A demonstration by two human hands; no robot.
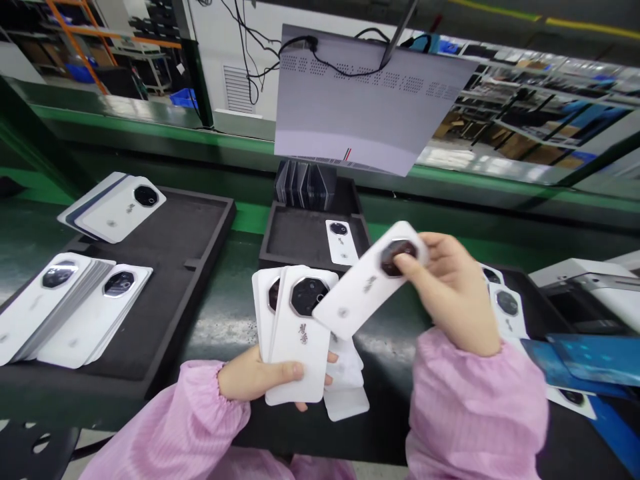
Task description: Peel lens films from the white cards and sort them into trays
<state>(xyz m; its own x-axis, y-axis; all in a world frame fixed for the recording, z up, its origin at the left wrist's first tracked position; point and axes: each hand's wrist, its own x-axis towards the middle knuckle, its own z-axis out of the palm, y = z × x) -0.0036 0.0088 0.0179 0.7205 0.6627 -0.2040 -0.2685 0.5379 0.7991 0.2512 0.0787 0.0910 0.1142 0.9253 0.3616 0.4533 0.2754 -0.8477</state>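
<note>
Low in front of me, my left hand (265,375) grips a fanned stack of white phone back panels (295,357), thumb across the top one. Each panel carries a dark octagonal camera area and small dark lettering. To the right, my right hand (450,287) pinches a single white phone back panel (357,290) by its camera end, thumb over the dark area. This panel is tilted, and its lower end overlaps the edge of the held stack. Beneath them, more white panels (347,403) lie overlapping on the dark bench.
A dark foam tray (190,227) on the left holds rows of white panels (95,313). Behind my hands, a smaller tray (295,233) bears one panel and a row of dark sheets (305,185). Blue sheets (595,357) lie at right. A grey-white board (370,100) hangs above.
</note>
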